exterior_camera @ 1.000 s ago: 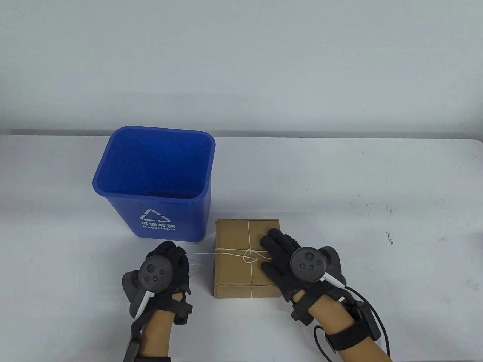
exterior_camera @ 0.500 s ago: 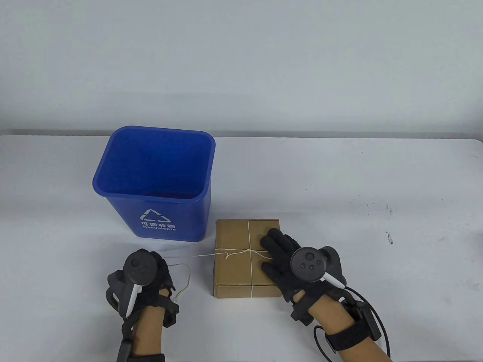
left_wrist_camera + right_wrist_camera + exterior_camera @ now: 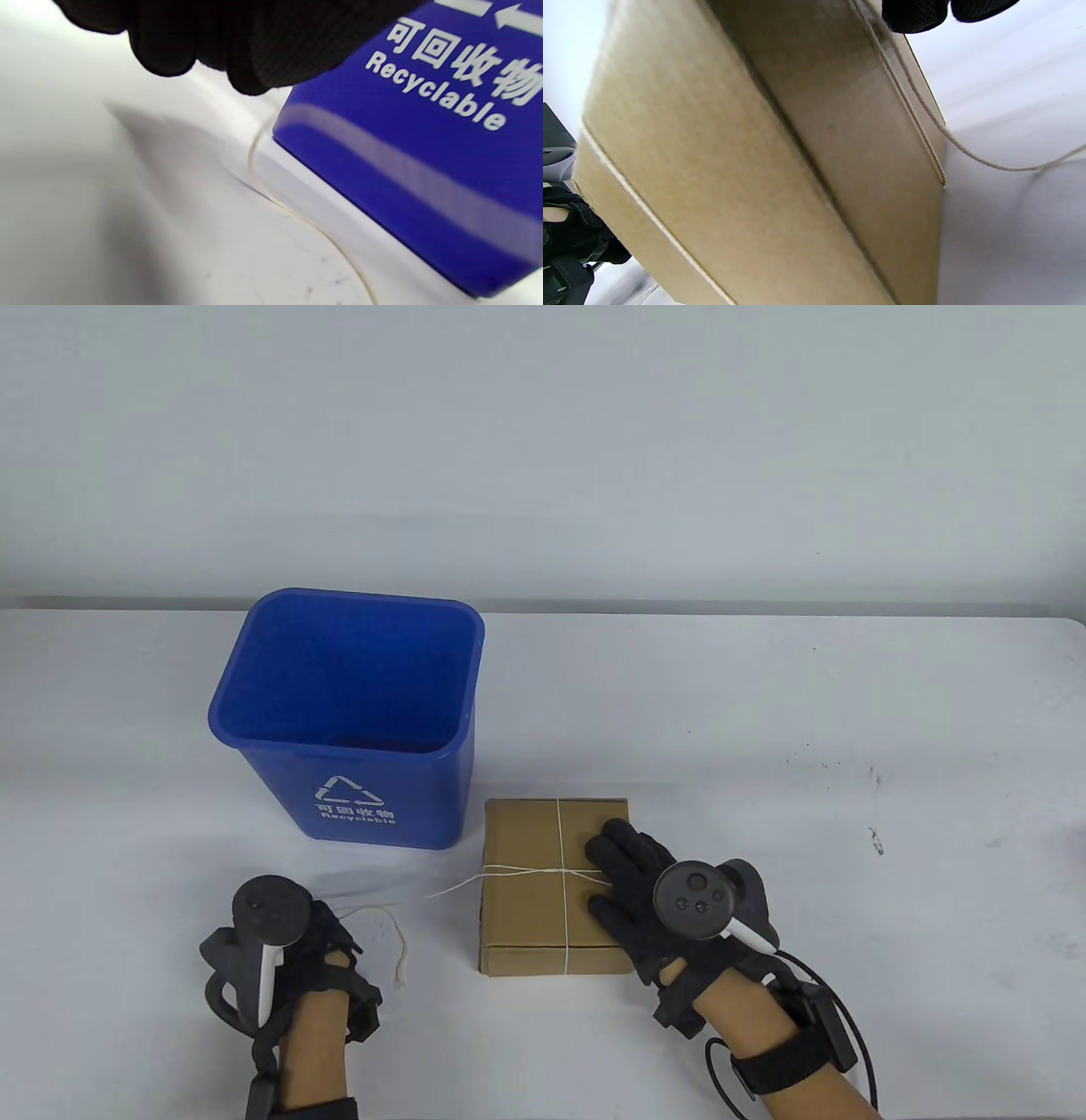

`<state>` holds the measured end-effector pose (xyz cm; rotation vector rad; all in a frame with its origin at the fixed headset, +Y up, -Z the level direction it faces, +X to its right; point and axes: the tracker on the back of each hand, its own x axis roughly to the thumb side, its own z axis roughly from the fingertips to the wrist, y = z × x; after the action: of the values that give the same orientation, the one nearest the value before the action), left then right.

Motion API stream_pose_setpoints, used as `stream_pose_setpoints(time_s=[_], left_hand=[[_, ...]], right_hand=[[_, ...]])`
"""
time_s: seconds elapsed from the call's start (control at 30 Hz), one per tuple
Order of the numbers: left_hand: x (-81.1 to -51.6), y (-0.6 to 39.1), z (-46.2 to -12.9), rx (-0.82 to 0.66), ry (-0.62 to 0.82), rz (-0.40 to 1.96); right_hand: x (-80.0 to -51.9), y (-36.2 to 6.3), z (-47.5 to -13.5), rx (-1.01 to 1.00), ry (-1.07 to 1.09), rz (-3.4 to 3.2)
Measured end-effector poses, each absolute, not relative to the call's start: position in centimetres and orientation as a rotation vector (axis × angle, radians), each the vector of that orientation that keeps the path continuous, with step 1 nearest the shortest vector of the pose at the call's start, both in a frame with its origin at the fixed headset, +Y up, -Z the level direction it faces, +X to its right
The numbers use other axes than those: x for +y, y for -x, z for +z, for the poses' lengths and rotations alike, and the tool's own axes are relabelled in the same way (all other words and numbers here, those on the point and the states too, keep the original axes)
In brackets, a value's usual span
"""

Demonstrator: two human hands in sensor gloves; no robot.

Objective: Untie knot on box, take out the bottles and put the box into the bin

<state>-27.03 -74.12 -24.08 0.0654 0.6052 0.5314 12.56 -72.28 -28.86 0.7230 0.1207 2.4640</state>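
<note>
Untying is under way: string point(image 3: 517, 876) is trailing off the box point(image 3: 522, 836) near the tabletop's front edge, knot apparently pulled loose. Left hand point(image 3: 318, 942) is pinching the free end, fingers curled. Right hand point(image 3: 640, 891) is lying flat on the lid. Next: likely clearing the wraps, then opening. Bin point(image 3: 348, 721) is standing just behind-left.

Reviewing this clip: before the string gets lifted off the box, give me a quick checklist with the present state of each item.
1. Knot undone: cannot tell; string still crosses on the cardboard box, no loop visible.
2. Left hand pinches the string's loose end: ok.
3. Right hand rests flat on the box, steadying it: ok.
4. Box flaps closed: ok.
5. Blue recycling bin upright, open, beside the box: ok.
6. Bottles inside the box: cannot tell.
</note>
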Motion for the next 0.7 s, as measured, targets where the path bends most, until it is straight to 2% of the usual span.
stream_pose_setpoints(time_s=[0.1, 0.3, 0.5, 0.7], left_hand=[[-73.3, 26.1, -24.2, 0.496, -0.152, 0.551], [-70.8, 21.6, -24.1, 0.095, -0.295, 0.527], [-69.0, 16.5, -23.5, -0.156, -0.31, 0.513], [-67.9, 13.1, -24.3, -0.284, -0.222, 0.456]], right_hand=[[-72.3, -12.6, -28.9, 0.121, -0.723, 2.464], [-72.3, -12.6, -28.9, 0.124, -0.722, 2.463], [-72.2, -12.6, -28.9, 0.125, -0.723, 2.466], [-72.2, -12.6, -28.9, 0.126, -0.726, 2.47]])
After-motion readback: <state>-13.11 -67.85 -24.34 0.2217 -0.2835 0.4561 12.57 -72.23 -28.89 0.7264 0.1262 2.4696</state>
